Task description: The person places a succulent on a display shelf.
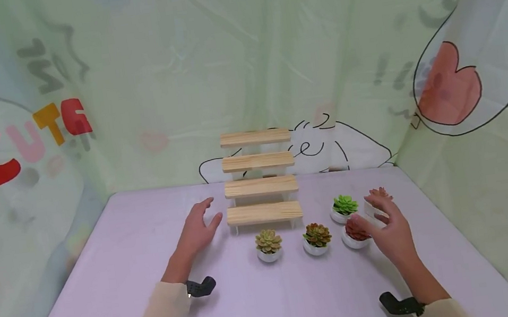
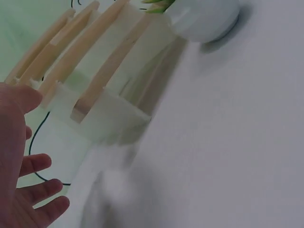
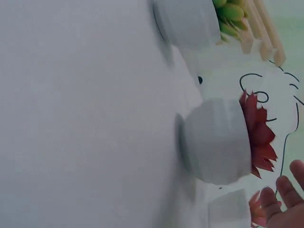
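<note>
My left hand (image 1: 199,227) hovers with spread fingers to the left of a tiered wooden shelf (image 1: 264,213), holding nothing. Over on the right, my right hand (image 1: 391,231) is beside the dark red succulent (image 1: 355,230) in a white pot, fingers parted and nothing gripped. That hand partly covers a pinkish-red succulent (image 1: 380,193) behind it. A bright green succulent (image 1: 345,205) stands just left of it. In the right wrist view, the dark red plant's pot (image 3: 218,141) sits apart from the fingertips (image 3: 270,198).
A pale green-yellow succulent (image 1: 268,241) and a brownish-green one (image 1: 316,236) stand in white pots before the shelf. The table (image 1: 264,307) has a pale purple cover. Printed curtains (image 1: 167,84) hang at the back and both sides.
</note>
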Demonstrator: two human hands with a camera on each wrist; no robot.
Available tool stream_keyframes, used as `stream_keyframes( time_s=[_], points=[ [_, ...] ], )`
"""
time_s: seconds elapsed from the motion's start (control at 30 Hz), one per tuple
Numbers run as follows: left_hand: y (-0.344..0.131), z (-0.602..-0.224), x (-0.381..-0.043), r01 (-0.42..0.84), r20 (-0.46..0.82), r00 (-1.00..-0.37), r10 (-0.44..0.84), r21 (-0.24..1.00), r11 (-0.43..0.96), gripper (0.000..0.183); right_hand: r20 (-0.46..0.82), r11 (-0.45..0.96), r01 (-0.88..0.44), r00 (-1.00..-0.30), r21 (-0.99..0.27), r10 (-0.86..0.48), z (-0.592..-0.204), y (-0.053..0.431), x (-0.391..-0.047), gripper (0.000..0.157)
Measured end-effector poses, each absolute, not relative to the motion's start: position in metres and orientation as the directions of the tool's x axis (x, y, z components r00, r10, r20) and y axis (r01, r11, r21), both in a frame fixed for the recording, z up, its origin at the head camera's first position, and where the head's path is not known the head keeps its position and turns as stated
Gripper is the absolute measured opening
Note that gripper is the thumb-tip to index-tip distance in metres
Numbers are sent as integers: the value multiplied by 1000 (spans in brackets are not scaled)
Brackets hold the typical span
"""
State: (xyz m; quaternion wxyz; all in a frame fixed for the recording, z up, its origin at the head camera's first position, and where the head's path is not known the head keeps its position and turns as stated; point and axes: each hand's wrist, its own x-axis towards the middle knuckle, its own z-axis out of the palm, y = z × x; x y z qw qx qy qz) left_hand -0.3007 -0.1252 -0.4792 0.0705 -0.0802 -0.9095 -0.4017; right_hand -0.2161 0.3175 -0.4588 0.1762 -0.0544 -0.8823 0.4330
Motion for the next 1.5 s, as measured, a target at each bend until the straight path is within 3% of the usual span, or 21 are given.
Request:
stream_keyframes(
  time_s=[0.13,0.27,0.6,0.97,1.5],
  points=[
    [-113,-483,-301,141,138,-989,48,818,558,55,145,523,45,-937,-851,316,-469,311,-210,68],
    [-103,-488,-304,81,64,-997,52,880,467,53,42,470,125,-943,-874,329,-477,309,-206,80],
    [-100,-492,-314,-33,-63,-993,104,961,273,54,-58,415,205,-939,-886,339,-488,310,-205,98],
    [-100,-493,-321,-79,-104,-985,141,982,170,48,-85,438,205,-957,-875,277,-493,312,-207,95],
    [-101,-492,-324,-116,-118,-978,174,993,22,49,-83,497,229,-951,-837,299,-495,312,-207,79]
  ],
)
